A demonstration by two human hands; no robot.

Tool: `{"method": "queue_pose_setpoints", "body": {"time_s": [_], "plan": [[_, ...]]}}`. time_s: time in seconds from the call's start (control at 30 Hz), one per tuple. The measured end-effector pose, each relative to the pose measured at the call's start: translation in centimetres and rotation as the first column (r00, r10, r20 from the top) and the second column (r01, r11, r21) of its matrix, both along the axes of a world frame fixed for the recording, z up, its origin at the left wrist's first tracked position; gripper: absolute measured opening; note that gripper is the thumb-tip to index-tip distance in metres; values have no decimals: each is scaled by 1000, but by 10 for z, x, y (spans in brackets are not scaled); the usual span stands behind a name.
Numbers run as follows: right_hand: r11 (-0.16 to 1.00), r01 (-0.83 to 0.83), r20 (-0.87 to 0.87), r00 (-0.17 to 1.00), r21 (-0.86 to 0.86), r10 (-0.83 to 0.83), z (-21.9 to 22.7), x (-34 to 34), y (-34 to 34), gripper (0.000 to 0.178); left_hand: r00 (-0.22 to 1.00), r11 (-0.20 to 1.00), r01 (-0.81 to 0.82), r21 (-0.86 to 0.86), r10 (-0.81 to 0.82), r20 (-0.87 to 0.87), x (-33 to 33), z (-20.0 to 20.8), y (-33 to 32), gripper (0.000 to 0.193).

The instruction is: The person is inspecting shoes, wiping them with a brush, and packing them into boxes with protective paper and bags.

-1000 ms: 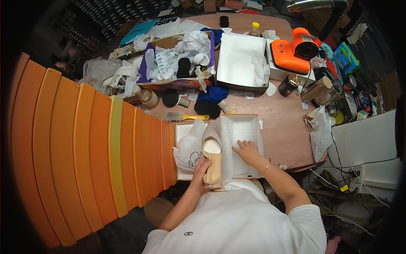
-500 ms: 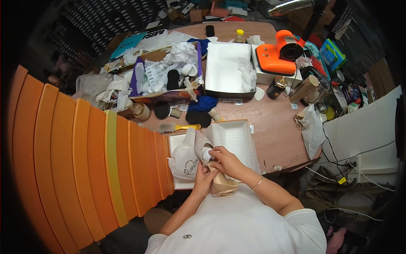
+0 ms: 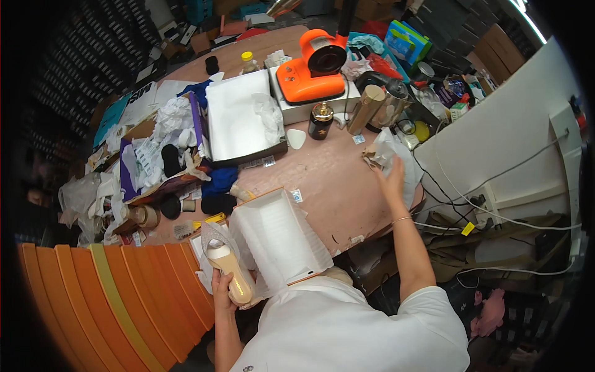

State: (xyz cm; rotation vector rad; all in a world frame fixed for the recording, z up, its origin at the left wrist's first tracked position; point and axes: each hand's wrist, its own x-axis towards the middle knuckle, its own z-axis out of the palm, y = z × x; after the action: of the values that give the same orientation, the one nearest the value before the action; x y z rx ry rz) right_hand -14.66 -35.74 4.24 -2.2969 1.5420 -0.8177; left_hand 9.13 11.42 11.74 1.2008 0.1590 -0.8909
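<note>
My left hand (image 3: pixel 223 286) is closed around a beige shoe (image 3: pixel 240 286) with a glittery pointed toe and white stuffing inside. The shoe is over the left part of an open shoebox (image 3: pixel 282 232) with a white inside and orange edges, at the table's near edge. Thin white wrapping lies in the box beside the shoe. At the right edge of the table, my right arm is stretched out. My right hand (image 3: pixel 392 185) is at a crumpled white bag (image 3: pixel 409 167), fingers apart and partly hidden against it.
A stack of orange box lids (image 3: pixel 133 294) stands close on the left. Beyond the shoebox are a purple carton (image 3: pixel 199 127) of crumpled paper, a white-lined box (image 3: pixel 238 121), an orange machine (image 3: pixel 310 87), a dark bottle (image 3: pixel 321 122) and a yellow-handled brush (image 3: pixel 201 224). Cables (image 3: pixel 496 227) hang at the right.
My right hand has left the shoe and reached out to the white bag at the right. My left hand keeps the shoe, now turned with its insole showing. The view has swung right.
</note>
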Motion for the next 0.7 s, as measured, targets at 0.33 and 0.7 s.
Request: {"method": "queue_pose_setpoints", "body": {"time_s": [0.33, 0.7], "plan": [[843, -25, -29, 998, 538, 48, -49, -59, -58, 55, 926, 897, -97, 431, -77, 368, 27, -39, 34, 60], [446, -737, 652, 668, 508, 359, 74, 93, 237, 51, 963, 968, 251, -24, -247, 106, -71, -23, -102, 69]]}}
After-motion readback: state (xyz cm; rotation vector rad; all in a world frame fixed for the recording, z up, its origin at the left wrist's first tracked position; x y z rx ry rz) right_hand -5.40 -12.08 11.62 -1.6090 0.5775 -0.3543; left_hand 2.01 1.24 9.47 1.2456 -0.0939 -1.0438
